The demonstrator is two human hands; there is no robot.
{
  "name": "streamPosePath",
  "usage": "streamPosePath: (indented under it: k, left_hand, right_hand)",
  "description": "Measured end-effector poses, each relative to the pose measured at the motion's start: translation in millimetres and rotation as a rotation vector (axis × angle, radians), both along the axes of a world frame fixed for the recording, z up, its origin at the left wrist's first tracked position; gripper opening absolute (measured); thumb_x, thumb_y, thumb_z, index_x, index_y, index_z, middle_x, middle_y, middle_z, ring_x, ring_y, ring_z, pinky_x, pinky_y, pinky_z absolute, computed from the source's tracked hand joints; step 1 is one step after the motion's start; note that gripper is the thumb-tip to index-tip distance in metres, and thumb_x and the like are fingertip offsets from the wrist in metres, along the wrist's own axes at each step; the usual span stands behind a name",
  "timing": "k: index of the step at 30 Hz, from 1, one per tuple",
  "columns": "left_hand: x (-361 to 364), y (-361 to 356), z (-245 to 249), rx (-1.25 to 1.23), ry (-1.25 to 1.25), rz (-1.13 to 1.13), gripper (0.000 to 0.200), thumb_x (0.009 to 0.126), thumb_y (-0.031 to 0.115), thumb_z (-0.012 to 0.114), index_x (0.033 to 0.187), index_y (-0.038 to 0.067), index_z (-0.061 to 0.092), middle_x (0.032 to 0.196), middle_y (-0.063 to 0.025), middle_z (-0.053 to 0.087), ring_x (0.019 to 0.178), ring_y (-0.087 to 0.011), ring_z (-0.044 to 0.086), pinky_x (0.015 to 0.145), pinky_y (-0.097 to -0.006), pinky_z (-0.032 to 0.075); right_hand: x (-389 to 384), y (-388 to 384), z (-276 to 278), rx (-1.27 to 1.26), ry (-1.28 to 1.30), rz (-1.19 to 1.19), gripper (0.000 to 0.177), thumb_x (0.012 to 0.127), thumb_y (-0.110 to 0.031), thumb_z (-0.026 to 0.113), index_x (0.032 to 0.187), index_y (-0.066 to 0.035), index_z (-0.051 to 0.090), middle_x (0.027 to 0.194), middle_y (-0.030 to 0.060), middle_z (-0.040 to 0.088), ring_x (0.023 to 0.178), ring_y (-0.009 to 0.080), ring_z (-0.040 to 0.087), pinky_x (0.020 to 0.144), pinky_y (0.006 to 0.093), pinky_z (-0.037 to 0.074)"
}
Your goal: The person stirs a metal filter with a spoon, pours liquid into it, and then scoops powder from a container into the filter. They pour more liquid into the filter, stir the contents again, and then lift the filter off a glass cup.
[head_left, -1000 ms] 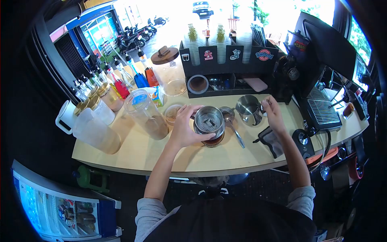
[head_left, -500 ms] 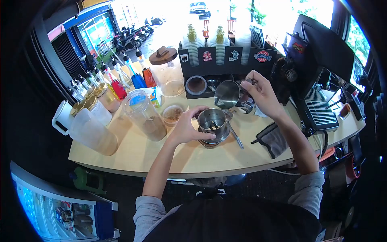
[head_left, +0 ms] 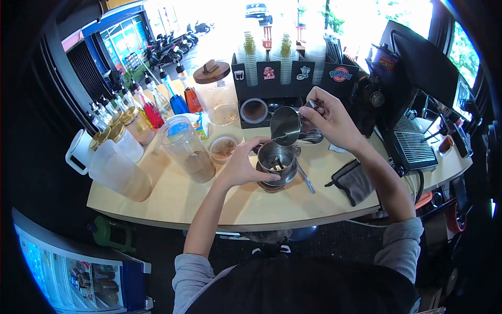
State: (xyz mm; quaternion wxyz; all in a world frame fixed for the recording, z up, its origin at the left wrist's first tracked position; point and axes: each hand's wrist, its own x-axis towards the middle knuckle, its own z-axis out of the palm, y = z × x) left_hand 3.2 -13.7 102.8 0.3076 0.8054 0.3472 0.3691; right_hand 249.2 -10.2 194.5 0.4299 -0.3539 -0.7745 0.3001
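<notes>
My right hand [head_left: 334, 121] grips the handle of a stainless steel pitcher [head_left: 285, 127], tilted with its mouth toward the left. Directly below is a small metal coffee drip filter [head_left: 273, 162] with a wide flange, resting on a low vessel mostly hidden beneath it. My left hand [head_left: 241, 166] curls around the filter's left side, thumb at its front and fingers behind. Some pale bits or reflections show inside the filter; I cannot make out which. A metal-handled utensil [head_left: 307, 180] lies just right of it, and a small tub of brown powder [head_left: 224, 148] stands left.
A clear canister [head_left: 189, 157] and a frosted jug [head_left: 119, 171] stand on the left, before several syrup bottles [head_left: 144, 107]. A black cup organizer [head_left: 293, 78] is behind. To the right are a dark cloth [head_left: 353, 183] and an espresso machine [head_left: 413, 138].
The pitcher has moved left and tipped further, its rim now over the filter's back edge. My right hand moved left with it; my left hand has stayed in place.
</notes>
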Motion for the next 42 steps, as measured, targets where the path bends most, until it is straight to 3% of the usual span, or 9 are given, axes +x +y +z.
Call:
streamPosePath:
  k: [11, 24, 28, 30, 33, 35, 37, 39, 42]
  left_hand:
    - [-1.4, -5.1, 3.5, 0.046, 0.029, 0.022, 0.089, 0.048, 0.042, 0.088, 0.120, 0.000, 0.058, 0.106, -0.0128, 0.064, 0.096, -0.0221, 0.059, 0.088, -0.0337, 0.046]
    - [-6.4, -3.9, 4.9, 0.153, 0.080, 0.069, 0.081, 0.049, 0.035, 0.087, 0.118, 0.003, 0.059, 0.106, -0.0129, 0.062, 0.099, -0.0254, 0.059, 0.091, -0.0362, 0.046]
    - [-5.0, -7.3, 9.7, 0.211, 0.118, 0.093, 0.080, 0.048, 0.037, 0.088, 0.116, 0.005, 0.059, 0.107, -0.0071, 0.065, 0.096, -0.0191, 0.061, 0.097, -0.0377, 0.042]
    - [-4.5, -7.7, 11.5, 0.288, 0.198, 0.124, 0.078, 0.049, 0.038, 0.087, 0.115, 0.007, 0.059, 0.104, -0.0063, 0.066, 0.092, -0.0210, 0.064, 0.108, -0.0471, 0.032]
    - [-2.8, -8.4, 11.4, 0.274, 0.155, 0.132, 0.078, 0.050, 0.038, 0.087, 0.115, 0.008, 0.059, 0.100, -0.0054, 0.067, 0.089, -0.0220, 0.066, 0.113, -0.0529, 0.023]
    - [-2.3, -8.7, 11.9, 0.285, 0.165, 0.144, 0.078, 0.050, 0.038, 0.087, 0.115, 0.008, 0.059, 0.100, -0.0055, 0.067, 0.089, -0.0221, 0.066, 0.112, -0.0524, 0.024]
    - [-2.4, -10.2, 14.8, 0.296, 0.175, 0.157, 0.078, 0.049, 0.039, 0.087, 0.115, 0.008, 0.059, 0.100, -0.0056, 0.067, 0.089, -0.0222, 0.066, 0.112, -0.0519, 0.025]
    - [-2.7, -13.0, 20.7, 0.252, 0.225, 0.165, 0.078, 0.051, 0.042, 0.085, 0.115, 0.007, 0.058, 0.109, -0.0106, 0.064, 0.106, -0.0265, 0.060, 0.112, -0.0515, 0.025]
    - [-3.4, -12.4, 22.2, 0.283, 0.246, 0.179, 0.077, 0.051, 0.042, 0.084, 0.116, 0.008, 0.058, 0.109, -0.0098, 0.064, 0.106, -0.0260, 0.061, 0.113, -0.0522, 0.025]
  right_hand:
    - [-7.5, -17.6, 14.0, 0.104, -0.080, -0.091, 0.022, 0.091, -0.006, 0.060, 0.083, -0.006, 0.040, 0.068, -0.0063, 0.031, 0.063, 0.0014, 0.028, 0.054, 0.0195, 0.030]
    - [-0.4, -20.5, 16.0, 0.087, -0.051, -0.156, 0.024, 0.090, -0.008, 0.061, 0.081, -0.006, 0.039, 0.070, -0.0056, 0.029, 0.064, 0.0030, 0.027, 0.055, 0.0202, 0.030]
    - [-0.6, -18.7, 13.4, 0.079, -0.032, -0.133, 0.024, 0.091, -0.008, 0.061, 0.082, -0.006, 0.039, 0.070, -0.0057, 0.030, 0.065, 0.0017, 0.029, 0.055, 0.0190, 0.032]
    - [-1.9, -18.9, 13.4, 0.051, -0.006, -0.116, 0.024, 0.091, -0.008, 0.061, 0.082, -0.006, 0.039, 0.069, -0.0057, 0.030, 0.065, 0.0012, 0.029, 0.054, 0.0186, 0.033]
    - [-4.4, -20.9, 16.0, 0.049, -0.037, -0.116, 0.024, 0.092, -0.008, 0.060, 0.082, -0.006, 0.038, 0.069, -0.0061, 0.030, 0.065, 0.0003, 0.031, 0.055, 0.0177, 0.035]
    - [-5.5, -22.0, 17.8, 0.096, -0.039, -0.121, 0.023, 0.089, -0.010, 0.063, 0.083, -0.001, 0.043, 0.063, 0.0007, 0.047, 0.068, 0.0044, 0.055, 0.057, 0.0242, 0.042]
    - [-7.0, -24.3, 20.2, 0.085, -0.038, -0.125, 0.023, 0.090, -0.010, 0.063, 0.083, -0.001, 0.043, 0.062, 0.0005, 0.046, 0.068, 0.0046, 0.055, 0.058, 0.0241, 0.042]
    - [-6.8, -24.1, 19.4, 0.076, -0.037, -0.127, 0.023, 0.090, -0.010, 0.063, 0.083, -0.001, 0.043, 0.062, 0.0002, 0.045, 0.069, 0.0049, 0.055, 0.058, 0.0241, 0.042]
    - [-2.3, -19.5, 14.3, 0.039, 0.029, -0.086, 0.022, 0.090, -0.010, 0.062, 0.082, -0.002, 0.043, 0.064, 0.0005, 0.045, 0.067, 0.0046, 0.052, 0.059, 0.0234, 0.042]
